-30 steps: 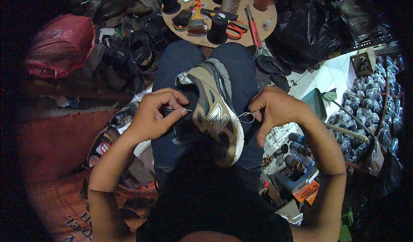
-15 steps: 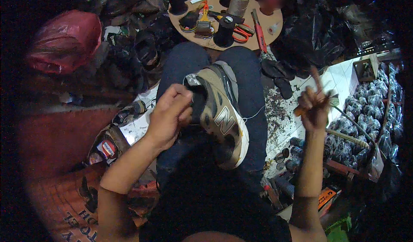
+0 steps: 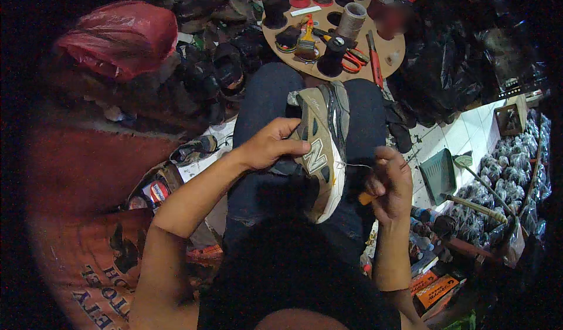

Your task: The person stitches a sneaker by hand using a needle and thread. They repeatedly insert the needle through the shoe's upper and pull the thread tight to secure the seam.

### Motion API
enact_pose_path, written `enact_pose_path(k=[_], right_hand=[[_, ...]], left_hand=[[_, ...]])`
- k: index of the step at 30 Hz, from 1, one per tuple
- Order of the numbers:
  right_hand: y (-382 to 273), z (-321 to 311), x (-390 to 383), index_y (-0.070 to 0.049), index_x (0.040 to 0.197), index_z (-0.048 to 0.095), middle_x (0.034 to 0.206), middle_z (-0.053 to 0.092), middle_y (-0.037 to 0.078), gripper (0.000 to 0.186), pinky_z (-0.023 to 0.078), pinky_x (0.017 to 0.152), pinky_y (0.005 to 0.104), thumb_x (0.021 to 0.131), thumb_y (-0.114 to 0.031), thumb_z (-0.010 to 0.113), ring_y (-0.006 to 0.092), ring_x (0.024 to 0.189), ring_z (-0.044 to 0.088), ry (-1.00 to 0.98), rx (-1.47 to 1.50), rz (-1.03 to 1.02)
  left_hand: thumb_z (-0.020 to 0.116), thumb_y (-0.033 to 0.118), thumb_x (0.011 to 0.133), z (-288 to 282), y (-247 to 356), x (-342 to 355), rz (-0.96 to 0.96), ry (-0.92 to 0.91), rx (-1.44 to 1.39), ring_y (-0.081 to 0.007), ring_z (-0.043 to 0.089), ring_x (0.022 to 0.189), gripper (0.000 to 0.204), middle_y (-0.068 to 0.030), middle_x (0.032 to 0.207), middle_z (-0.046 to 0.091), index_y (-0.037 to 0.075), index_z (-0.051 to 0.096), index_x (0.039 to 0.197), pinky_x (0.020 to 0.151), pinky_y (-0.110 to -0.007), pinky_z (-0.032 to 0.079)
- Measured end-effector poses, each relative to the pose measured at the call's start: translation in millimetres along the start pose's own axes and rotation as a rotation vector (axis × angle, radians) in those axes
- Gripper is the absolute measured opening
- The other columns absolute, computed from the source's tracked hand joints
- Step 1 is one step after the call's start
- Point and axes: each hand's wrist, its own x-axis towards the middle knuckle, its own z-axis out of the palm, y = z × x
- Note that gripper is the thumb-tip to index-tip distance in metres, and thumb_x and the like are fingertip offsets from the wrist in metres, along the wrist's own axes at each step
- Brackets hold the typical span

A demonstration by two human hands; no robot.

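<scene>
A grey-brown sneaker [image 3: 319, 154] lies on my thighs, toe toward me, its pale sole facing right. My left hand [image 3: 272, 145] is closed on its left side, the thumb lying on the upper and the other fingers partly hidden by the shoe. Just right of the sole, my right hand [image 3: 390, 183] has its fingers curled round a small tool with an orange handle [image 3: 366, 198]; the rest of that tool is hidden. A thin white thread [image 3: 356, 165] runs from the sole's edge to the fingers of my right hand.
Ahead of my knees stands a round wooden board [image 3: 305, 66] with thread spools [image 3: 332, 57], a paintbrush [image 3: 306, 45], red-handled scissors [image 3: 353, 61] and a red-handled tool [image 3: 375, 63]. Rightward are a green dustpan [image 3: 438, 176] and plastic-wrapped items [image 3: 504, 171]. A red plastic bag [image 3: 120, 39] sits far left.
My right hand has come in from the far right to beside the sole. My left hand has moved from the shoe's opening to grip its side. The shoe is turned slightly, and the view has shifted.
</scene>
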Motion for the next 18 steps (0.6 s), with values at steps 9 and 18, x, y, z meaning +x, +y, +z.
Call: enact_pose_path(k=[9, 18], right_hand=[[6.8, 37.3, 16.2, -0.004, 0.058, 0.052, 0.052, 0.053, 0.004, 0.059, 0.039, 0.05, 0.0307, 0.072, -0.044, 0.093, 0.0097, 0.051, 0.045, 0.081, -1.104, -0.008], [13.3, 31.1, 23.0, -0.005, 0.057, 0.048, 0.053, 0.05, 0.002, 0.058, 0.037, 0.049, 0.0306, 0.076, -0.037, 0.093, 0.0079, 0.053, 0.042, 0.009, -1.017, 0.039]], left_hand=[[0.07, 0.022, 0.098, 1.4, 7.5, 2.5, 0.075, 0.084, 0.354, -0.0114, 0.068, 0.092, 0.033, -0.0078, 0.107, 0.074, -0.004, 0.068, 0.118, 0.08, -0.031, 0.053], [0.071, 0.043, 0.092, -6.1, 32.4, -21.2, 0.275, 0.178, 1.46, -0.0403, 0.068, 0.082, 0.042, -0.0176, 0.089, 0.068, 0.002, 0.065, 0.097, 0.067, -0.048, 0.053]])
